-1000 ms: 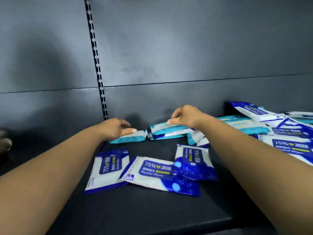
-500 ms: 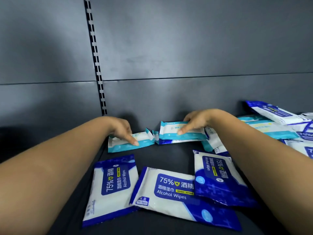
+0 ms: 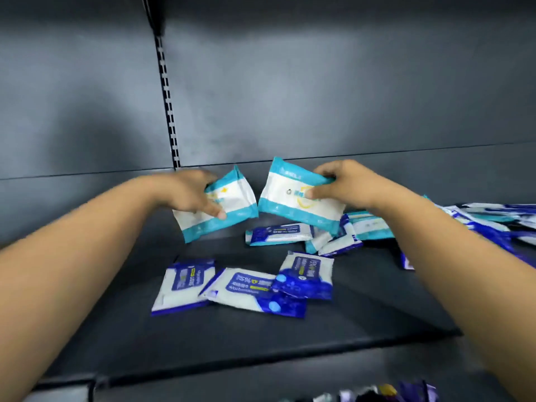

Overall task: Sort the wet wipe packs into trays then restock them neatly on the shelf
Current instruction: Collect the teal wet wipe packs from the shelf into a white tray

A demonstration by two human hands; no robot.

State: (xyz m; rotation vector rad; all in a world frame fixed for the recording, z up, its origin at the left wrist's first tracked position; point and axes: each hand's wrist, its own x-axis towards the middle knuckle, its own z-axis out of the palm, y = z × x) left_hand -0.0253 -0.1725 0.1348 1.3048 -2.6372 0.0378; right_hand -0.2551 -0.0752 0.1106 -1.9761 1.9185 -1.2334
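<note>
My left hand [image 3: 191, 192] grips a teal-and-white wet wipe pack [image 3: 229, 210], lifted and tilted above the dark shelf [image 3: 261, 340]. My right hand [image 3: 339, 184] grips a second teal-and-white pack [image 3: 287, 195], also raised, close beside the first. Below them three blue-and-white alcohol wipe packs lie flat on the shelf: one at the left [image 3: 182, 285], one in the middle [image 3: 249, 288] and one overlapping it at the right [image 3: 307, 274]. Another blue pack [image 3: 278, 233] lies further back.
A loose heap of blue and teal packs [image 3: 493, 221] spreads along the shelf to the right, behind my right forearm. The grey back panel has a slotted upright [image 3: 168, 111]. Below the shelf's front edge some coloured packaging [image 3: 385, 394] shows at the bottom.
Both hands have lifted their teal packs off the shelf and tipped them upright, face toward me. The view has pulled back, showing the shelf's front edge.
</note>
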